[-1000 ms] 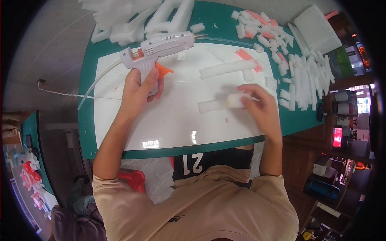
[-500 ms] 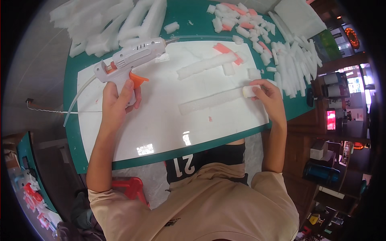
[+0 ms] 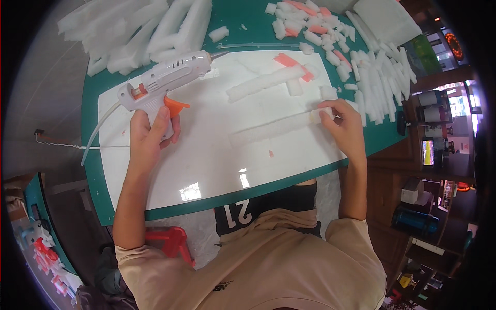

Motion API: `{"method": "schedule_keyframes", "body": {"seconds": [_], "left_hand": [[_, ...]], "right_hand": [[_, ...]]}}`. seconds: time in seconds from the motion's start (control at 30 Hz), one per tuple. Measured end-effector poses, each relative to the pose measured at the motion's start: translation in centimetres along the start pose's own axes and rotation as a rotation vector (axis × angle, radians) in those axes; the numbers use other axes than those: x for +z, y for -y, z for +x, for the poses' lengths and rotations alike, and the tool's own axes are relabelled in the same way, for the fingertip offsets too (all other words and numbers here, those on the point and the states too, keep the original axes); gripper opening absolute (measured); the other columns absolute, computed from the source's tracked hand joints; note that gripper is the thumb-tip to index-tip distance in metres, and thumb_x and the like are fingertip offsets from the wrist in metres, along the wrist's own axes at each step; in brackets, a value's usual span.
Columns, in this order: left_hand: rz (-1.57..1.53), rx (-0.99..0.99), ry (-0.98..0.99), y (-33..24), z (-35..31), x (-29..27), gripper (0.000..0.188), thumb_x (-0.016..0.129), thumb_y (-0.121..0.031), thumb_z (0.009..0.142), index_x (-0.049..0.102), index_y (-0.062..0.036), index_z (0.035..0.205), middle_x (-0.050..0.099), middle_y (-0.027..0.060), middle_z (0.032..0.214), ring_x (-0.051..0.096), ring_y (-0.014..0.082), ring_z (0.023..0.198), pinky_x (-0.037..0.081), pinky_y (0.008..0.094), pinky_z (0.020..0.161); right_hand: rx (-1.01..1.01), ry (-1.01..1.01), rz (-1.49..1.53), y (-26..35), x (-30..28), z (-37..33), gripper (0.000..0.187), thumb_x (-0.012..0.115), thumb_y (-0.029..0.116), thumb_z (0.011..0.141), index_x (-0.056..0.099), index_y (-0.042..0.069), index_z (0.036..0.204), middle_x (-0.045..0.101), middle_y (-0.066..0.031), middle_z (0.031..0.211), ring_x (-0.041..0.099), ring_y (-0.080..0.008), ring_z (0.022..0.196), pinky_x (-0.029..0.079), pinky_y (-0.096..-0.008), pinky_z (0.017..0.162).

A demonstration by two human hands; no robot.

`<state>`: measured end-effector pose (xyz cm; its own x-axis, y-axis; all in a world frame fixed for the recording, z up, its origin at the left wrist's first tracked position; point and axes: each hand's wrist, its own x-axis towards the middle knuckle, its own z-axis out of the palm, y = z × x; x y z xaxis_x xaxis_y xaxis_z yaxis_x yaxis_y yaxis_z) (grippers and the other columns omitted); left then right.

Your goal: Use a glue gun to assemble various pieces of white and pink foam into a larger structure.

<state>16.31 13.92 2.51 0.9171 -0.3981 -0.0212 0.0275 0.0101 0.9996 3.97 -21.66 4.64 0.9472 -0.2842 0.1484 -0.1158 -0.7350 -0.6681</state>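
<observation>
In my left hand [image 3: 150, 133] is a white hot glue gun [image 3: 178, 72] with an orange trigger, its nozzle pointing to the upper right. My fingers wrap its handle below the trigger. My right hand [image 3: 343, 128] pinches a small white foam block [image 3: 316, 117] at the right end of a long white foam strip [image 3: 274, 128]. The strip lies flat on the white board [image 3: 206, 155]; block and strip appear to touch. Just above lies another foam strip [image 3: 263, 85], crossed near its right end by a pink foam piece [image 3: 295, 67] and a short white one.
The board rests on a green table [image 3: 95, 170]. A pile of white and pink foam bits [image 3: 315, 26] and a heap of foam strips [image 3: 377, 82] lie at the far right. Large foam pieces [image 3: 124, 33] fill the far left. The gun's cord runs leftward. A red stool [image 3: 173, 243] stands below.
My right hand has brought the small foam block down level against the strip's end; before, it was tilted with a yellowish side showing. My left hand and the glue gun have hardly moved.
</observation>
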Motion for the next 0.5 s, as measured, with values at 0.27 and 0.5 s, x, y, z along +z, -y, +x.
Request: {"method": "schedule_keyframes", "body": {"seconds": [0.27, 0.5], "left_hand": [[0.007, 0.004, -0.005, 0.0, -0.1, 0.3, 0.035, 0.05, -0.031, 0.096, 0.048, -0.0012, 0.115, 0.057, 0.0065, 0.073, 0.051, 0.0099, 0.055, 0.031, 0.0198, 0.041], [0.022, 0.005, -0.005, 0.1, -0.1, 0.2, 0.036, 0.051, -0.034, 0.096, 0.05, -0.0023, 0.112, 0.058, 0.0064, 0.073, 0.052, 0.01, 0.056, 0.031, 0.0195, 0.042]], "right_hand": [[-0.073, 0.0, -0.113, 0.8, 0.4, 0.5, 0.016, 0.065, 0.008, 0.079, 0.065, -0.002, 0.093, 0.059, -0.0135, 0.081, 0.056, -0.0225, 0.067, 0.048, -0.0297, 0.064], [-0.044, 0.123, -0.152, 1.5, -0.7, 0.9, 0.018, 0.063, 0.008, 0.08, 0.065, -0.003, 0.093, 0.061, -0.0162, 0.083, 0.059, -0.0258, 0.069, 0.048, -0.0316, 0.066]]}}
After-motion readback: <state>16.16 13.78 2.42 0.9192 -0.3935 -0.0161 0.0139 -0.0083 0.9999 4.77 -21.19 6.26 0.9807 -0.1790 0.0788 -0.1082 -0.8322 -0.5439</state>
